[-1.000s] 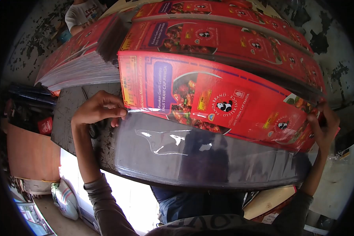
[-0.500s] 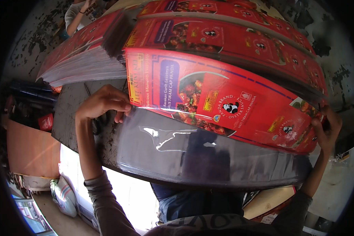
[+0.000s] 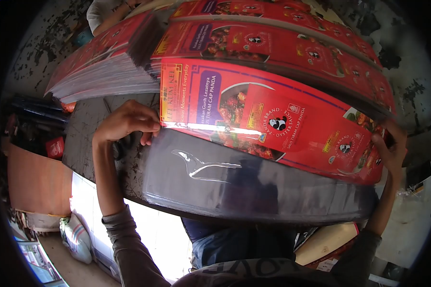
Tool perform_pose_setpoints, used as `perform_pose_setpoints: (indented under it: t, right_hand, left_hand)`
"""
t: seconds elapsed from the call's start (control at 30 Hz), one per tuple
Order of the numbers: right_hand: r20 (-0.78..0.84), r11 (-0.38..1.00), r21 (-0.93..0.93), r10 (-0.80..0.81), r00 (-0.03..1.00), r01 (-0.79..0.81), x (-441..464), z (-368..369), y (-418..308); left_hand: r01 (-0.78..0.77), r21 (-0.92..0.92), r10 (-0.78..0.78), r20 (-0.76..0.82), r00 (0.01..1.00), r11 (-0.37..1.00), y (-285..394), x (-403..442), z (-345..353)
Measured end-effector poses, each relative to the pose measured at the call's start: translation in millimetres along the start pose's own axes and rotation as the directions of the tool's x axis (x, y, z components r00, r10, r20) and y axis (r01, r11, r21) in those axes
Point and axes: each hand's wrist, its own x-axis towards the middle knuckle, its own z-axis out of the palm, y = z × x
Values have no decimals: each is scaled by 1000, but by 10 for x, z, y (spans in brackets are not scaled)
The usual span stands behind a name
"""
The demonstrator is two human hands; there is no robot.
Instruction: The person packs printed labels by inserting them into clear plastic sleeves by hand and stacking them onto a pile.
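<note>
A long red printed sheet with a panda logo stretches between my two hands, its lower edge over a stack of clear plastic sheets. My left hand pinches the sheet's lower left corner between thumb and fingers. At the sheet's right end, my right hand grips its edge, thumb in front. Behind the held sheet lie rows of similar red printed sheets. To the left rises a thick pile of red sheets.
Another person's arm shows beyond the left pile. Scissors lie on the dark worn table beside my left wrist. A brown board and a white sack are at the lower left.
The held sheet's left end and my left hand have moved right from a second ago. My right hand has shifted slightly left since the last frame. The other person's arm has moved.
</note>
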Motion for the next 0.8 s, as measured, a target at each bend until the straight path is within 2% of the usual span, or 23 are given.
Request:
perform_pose_setpoints:
  t: [0.1,0.17,0.27,0.3,0.33,0.47,0.5,0.57,0.67,0.8]
  right_hand:
    - [20,998,2,-66,998,66,88,44,-17]
    - [184,993,-102,-39,982,59,125,15,-21]
    - [208,984,-178,15,978,23,165,37,-128]
    - [204,983,-180,14,979,23,166,43,-114]
    - [175,994,-107,-20,984,39,166,71,-84]
    - [88,990,89,-114,990,106,153,122,-17]
    - [89,990,91,-115,989,107,151,117,-23]
    - [133,995,-67,-62,989,71,144,107,-33]
    - [123,985,-117,-113,986,128,170,152,-27]
    - [112,988,-102,-102,988,113,166,195,-52]
  left_hand:
    - [-35,-5,35,26,999,999,-50,4,-30]
    - [-59,-32,60,45,997,998,-101,1,-52]
    - [-67,-87,73,66,995,994,-163,13,-83]
    - [-65,-126,74,73,995,990,-182,20,-90]
    - [-62,-164,76,81,994,984,-189,30,-96]
    - [-70,-159,81,64,995,985,-189,31,-88]
    - [-76,-147,83,46,995,986,-193,33,-87]
    - [-79,-135,84,29,996,988,-213,28,-79]
    - [-111,-132,118,39,992,985,-221,38,-107]
    - [-115,-144,121,30,992,983,-211,33,-91]
